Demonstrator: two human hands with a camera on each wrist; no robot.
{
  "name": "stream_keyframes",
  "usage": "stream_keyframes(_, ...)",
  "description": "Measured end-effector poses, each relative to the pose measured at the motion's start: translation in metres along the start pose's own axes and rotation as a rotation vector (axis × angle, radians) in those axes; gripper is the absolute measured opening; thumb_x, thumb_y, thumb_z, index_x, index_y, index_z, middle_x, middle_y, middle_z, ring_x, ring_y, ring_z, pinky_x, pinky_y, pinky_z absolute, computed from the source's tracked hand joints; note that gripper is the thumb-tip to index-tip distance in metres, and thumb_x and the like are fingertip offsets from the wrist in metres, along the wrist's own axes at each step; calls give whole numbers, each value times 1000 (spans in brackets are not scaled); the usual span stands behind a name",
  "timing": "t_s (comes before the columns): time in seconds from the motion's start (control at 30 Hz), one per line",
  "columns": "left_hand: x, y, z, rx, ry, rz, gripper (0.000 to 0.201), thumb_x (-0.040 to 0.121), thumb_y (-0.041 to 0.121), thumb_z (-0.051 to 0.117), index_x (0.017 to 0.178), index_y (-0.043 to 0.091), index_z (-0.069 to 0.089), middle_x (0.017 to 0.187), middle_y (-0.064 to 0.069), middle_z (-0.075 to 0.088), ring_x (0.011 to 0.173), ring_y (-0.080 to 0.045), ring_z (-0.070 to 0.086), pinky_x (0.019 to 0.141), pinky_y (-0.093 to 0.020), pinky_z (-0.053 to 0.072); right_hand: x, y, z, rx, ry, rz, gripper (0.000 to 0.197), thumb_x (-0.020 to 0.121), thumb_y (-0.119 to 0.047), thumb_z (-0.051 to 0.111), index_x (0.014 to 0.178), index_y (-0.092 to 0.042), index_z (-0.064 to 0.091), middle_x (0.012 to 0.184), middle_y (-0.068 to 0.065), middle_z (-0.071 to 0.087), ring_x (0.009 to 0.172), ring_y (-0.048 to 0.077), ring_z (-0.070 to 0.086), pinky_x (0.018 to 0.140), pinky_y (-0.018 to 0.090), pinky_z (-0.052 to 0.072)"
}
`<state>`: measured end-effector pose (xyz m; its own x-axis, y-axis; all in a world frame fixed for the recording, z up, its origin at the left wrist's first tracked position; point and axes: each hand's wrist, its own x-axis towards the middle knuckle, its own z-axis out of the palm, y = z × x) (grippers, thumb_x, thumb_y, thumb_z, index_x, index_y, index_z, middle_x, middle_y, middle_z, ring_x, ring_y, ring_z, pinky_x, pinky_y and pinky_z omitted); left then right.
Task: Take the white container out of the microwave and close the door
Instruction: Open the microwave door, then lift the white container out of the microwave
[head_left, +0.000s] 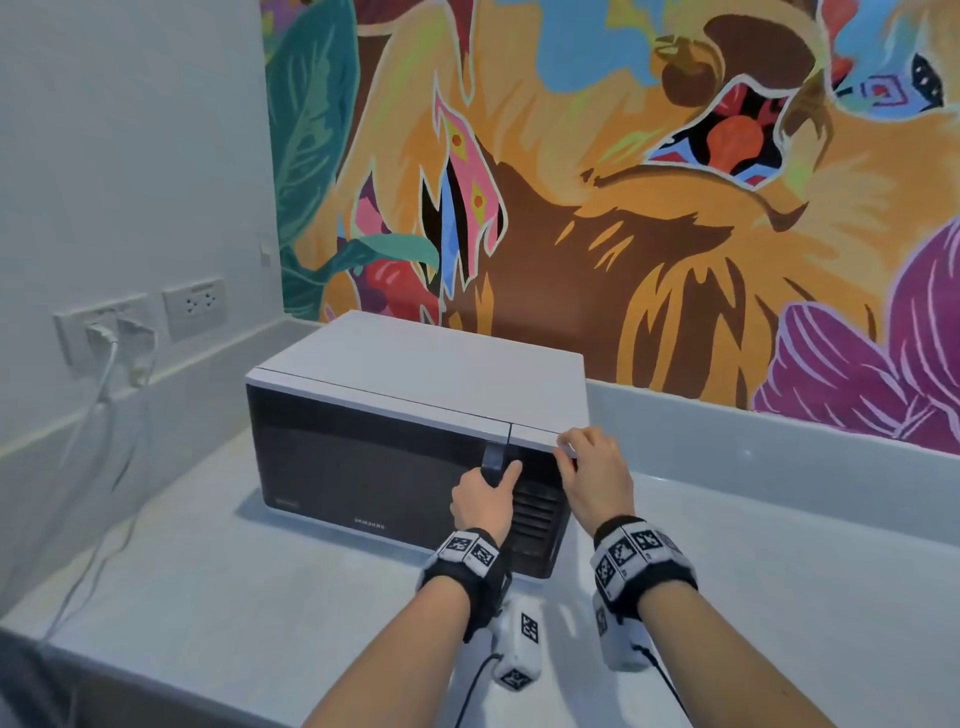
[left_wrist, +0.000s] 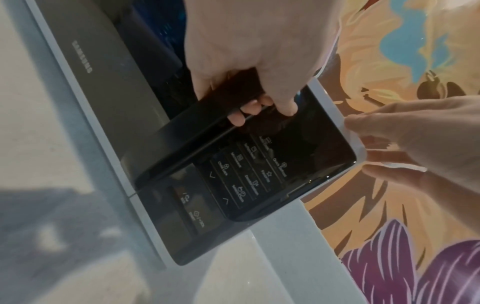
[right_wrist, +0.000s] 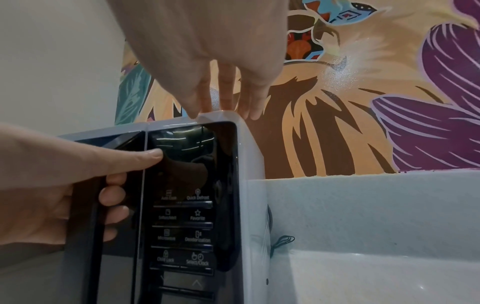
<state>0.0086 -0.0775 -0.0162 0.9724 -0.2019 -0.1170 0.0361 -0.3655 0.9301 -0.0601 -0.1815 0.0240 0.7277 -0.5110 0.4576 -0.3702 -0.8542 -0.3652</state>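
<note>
A white microwave (head_left: 415, 364) with a dark glass door (head_left: 363, 462) stands on the counter, its door against the body. My left hand (head_left: 483, 493) grips the black vertical door handle (head_left: 493, 457), fingers curled behind it and thumb (right_wrist: 145, 158) pressed on the front. The handle (left_wrist: 213, 123) lies beside the control panel (left_wrist: 249, 170). My right hand (head_left: 587, 462) rests with straight fingers (right_wrist: 228, 96) on the microwave's top right front corner. The white container is not visible; the dark door hides the inside.
Wall sockets (head_left: 195, 306) with plugs and white cables (head_left: 98, 415) are on the left wall. A painted mural (head_left: 623, 182) covers the back wall. The pale counter (head_left: 234, 587) extends in front and to the right (head_left: 779, 545) of the microwave.
</note>
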Motion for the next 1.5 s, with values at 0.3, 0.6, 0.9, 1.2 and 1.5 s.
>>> stream_keyframes(0.3,-47,-10,-38,63,20,38,66,68,75,53,72,10,60,83,-8,70,83,-28,64,80,-37,52,-6,6,6,57,42,-49,26,93,-25,47,110,-12,60,112,6,60,109,24,52,88,36,49)
stream_keyframes(0.6,-108,-23,-142,357,124,55,86,83,73,26,133,5,40,130,-22,50,113,-41,53,99,-49,44,-18,-8,16,-82,102,-35,35,90,-23,48,121,-8,54,127,13,57,121,31,47,109,48,33)
stream_keyframes(0.9,-115,-42,-190,1057,351,129,44,95,38,42,127,10,50,155,-9,24,118,-38,47,91,-46,43,-57,-83,73,-91,-124,-511,45,85,-13,56,130,-7,50,144,18,44,138,34,35,118,49,21)
stream_keyframes(1.2,-103,-58,-210,1141,467,-29,60,82,49,57,127,10,55,147,-22,38,136,-49,28,110,-64,17,-32,-96,130,-16,-453,-287,47,93,-23,42,138,-9,38,150,15,33,140,29,29,119,45,22)
stream_keyframes(1.5,13,-52,-106,960,298,411,66,80,24,61,143,10,44,152,-21,36,143,-42,29,113,-65,6,26,-85,177,515,-546,355,50,96,-25,38,143,-9,33,147,19,40,136,33,36,111,37,30)
